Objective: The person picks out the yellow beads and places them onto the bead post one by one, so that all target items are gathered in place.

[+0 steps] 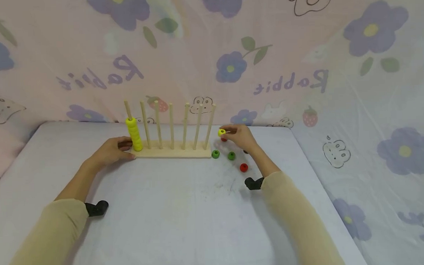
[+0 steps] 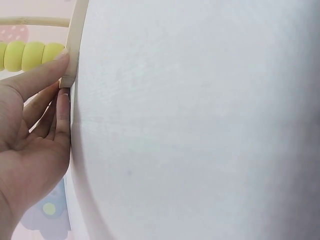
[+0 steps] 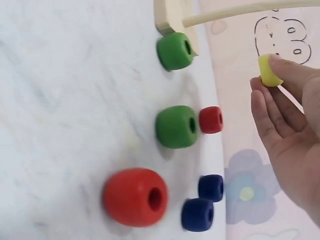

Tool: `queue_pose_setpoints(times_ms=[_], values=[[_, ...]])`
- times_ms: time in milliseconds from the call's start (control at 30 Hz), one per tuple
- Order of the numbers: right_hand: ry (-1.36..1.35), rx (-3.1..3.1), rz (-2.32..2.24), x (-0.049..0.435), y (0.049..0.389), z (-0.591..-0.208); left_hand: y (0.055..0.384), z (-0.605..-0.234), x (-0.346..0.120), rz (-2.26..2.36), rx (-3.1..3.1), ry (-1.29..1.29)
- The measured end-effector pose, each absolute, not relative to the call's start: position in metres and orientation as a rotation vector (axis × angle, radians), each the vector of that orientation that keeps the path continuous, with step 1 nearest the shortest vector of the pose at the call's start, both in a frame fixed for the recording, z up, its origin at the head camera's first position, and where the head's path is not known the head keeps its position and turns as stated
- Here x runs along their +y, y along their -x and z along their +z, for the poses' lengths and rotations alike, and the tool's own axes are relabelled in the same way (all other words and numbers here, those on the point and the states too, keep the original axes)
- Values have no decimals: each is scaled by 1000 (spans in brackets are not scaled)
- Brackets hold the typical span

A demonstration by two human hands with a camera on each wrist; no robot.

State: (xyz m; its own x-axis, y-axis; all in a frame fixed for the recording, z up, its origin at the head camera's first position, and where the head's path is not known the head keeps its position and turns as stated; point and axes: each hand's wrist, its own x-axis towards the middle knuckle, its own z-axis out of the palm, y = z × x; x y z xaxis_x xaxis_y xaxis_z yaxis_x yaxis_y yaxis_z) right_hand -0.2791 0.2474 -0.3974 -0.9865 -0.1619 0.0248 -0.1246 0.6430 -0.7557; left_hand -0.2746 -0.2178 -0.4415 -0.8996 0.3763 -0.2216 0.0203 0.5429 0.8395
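A wooden peg stand (image 1: 174, 153) with several upright pegs stands at the back of the table. Several yellow beads (image 1: 134, 134) are stacked on its leftmost peg; the other pegs are bare. My left hand (image 1: 111, 152) grips the left end of the base, the thumb (image 2: 57, 62) along its edge by the lowest bead and the fingers around the end. Between thumb and fingertips, my right hand (image 1: 241, 137) pinches one yellow bead (image 3: 269, 71), raised above the table just right of the stand.
Loose beads lie to the right of the stand: a green bead (image 1: 215, 154) by its corner, another green bead (image 1: 231, 156), a red bead (image 1: 243, 167) nearer me, a farther red bead (image 3: 211, 120) and two dark blue beads (image 3: 197, 215). A patterned cloth (image 1: 191, 51) hangs behind.
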Motion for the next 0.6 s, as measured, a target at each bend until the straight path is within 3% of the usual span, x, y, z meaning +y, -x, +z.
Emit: queue_pose_setpoints(times_ms=[600], values=[[313,2864,-1337,244,284,-344,278,-441,-216,1295,2384,-303]])
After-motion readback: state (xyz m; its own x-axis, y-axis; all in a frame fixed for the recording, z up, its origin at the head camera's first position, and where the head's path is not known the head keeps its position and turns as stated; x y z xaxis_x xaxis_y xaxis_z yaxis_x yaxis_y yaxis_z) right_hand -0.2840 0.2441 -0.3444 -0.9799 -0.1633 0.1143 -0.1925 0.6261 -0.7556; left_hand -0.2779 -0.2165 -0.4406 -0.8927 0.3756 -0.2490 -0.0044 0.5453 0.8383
